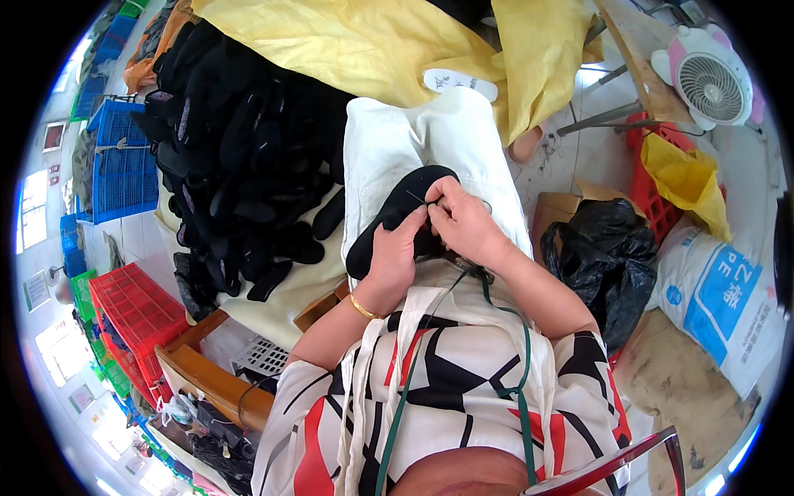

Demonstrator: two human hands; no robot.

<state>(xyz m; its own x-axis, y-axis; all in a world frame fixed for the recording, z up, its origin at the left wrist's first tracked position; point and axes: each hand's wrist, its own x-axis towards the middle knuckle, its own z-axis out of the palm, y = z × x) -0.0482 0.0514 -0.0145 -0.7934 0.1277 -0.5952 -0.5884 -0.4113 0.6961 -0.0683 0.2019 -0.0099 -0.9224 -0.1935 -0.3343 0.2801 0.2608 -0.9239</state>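
A black fabric shoe piece lies across my lap on white cloth. My left hand grips its lower side, a gold bangle on the wrist. My right hand pinches at its upper edge, fingers closed around a thin thread or needle that sticks up at the piece's middle. A small metal tool peeks out beside my right hand. Both hands touch each other over the piece.
A large heap of black shoe pieces fills the left. Yellow cloth lies beyond my knees. Blue crates and red crates stand left, a wooden frame below. Right: black bag, white sack, small fan.
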